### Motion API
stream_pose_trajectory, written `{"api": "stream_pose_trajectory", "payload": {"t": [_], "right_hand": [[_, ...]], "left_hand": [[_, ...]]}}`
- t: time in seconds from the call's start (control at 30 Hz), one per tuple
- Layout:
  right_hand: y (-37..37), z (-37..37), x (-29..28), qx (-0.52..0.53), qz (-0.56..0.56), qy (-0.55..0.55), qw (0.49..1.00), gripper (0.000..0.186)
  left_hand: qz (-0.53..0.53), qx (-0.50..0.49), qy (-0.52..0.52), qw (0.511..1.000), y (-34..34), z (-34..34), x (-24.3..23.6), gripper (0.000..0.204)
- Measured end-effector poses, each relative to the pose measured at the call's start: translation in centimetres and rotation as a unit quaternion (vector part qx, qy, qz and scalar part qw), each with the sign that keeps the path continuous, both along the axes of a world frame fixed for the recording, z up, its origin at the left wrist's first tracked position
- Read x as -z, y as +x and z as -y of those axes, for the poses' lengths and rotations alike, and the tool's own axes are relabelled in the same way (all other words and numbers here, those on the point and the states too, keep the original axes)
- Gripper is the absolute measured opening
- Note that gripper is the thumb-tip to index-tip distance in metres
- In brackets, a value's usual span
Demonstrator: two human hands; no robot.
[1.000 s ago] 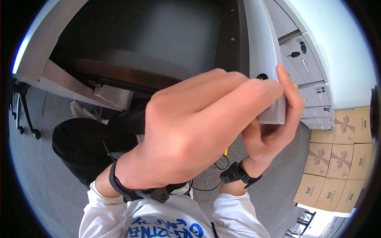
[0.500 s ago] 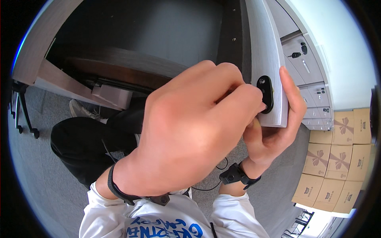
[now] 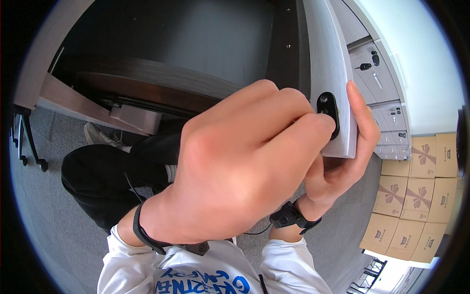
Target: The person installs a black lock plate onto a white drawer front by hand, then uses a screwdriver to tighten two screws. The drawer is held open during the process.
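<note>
A pulled-out drawer (image 3: 186, 81) with a dark inside stands before me. Its pale wood-grain front panel (image 3: 320, 59) is on the right, with a black oval lock plate (image 3: 325, 100) fixed to the inner face. My left hand (image 3: 235, 152) is closed, fingers curled, the index finger against the lower part of the lock plate. Whatever sits between its thumb and fingertips is hidden. My right hand (image 3: 347, 166) wraps round the panel's lower end, one long finger along the outer face; its thumb is partly behind my left hand.
More drawers with keys in their locks (image 3: 374, 71) line the right side. Brown cartons (image 3: 406, 196) are stacked beyond them. A chair base with casters (image 3: 29, 142) stands at the left. My bent leg (image 3: 107, 181) is under the drawer, on grey carpet (image 3: 58, 215).
My left hand has shifted slightly right, and its index finger now covers more of the lock plate. My right hand keeps its hold on the panel, moving only a little.
</note>
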State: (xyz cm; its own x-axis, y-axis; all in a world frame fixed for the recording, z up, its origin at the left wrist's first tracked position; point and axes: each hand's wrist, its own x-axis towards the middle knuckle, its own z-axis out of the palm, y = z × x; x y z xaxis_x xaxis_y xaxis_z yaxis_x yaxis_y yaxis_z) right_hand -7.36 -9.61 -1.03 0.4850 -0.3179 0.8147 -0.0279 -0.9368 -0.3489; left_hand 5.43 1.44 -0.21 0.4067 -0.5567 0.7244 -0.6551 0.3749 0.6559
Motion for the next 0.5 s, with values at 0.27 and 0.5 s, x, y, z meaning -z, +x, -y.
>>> {"api": "stream_pose_trajectory", "payload": {"t": [0.27,0.5], "right_hand": [[-0.1,0.2,0.1,-0.002,0.002,0.011,1.0,0.077],[-1.7,0.3,-1.2,-0.002,-0.046,0.13,0.99,0.1]], "left_hand": [[-0.024,-0.005,0.012,1.0,-0.5,-0.2,0.0,0.02],[-0.044,0.008,0.001,0.999,-0.6,0.0,0.2,0.019]]}}
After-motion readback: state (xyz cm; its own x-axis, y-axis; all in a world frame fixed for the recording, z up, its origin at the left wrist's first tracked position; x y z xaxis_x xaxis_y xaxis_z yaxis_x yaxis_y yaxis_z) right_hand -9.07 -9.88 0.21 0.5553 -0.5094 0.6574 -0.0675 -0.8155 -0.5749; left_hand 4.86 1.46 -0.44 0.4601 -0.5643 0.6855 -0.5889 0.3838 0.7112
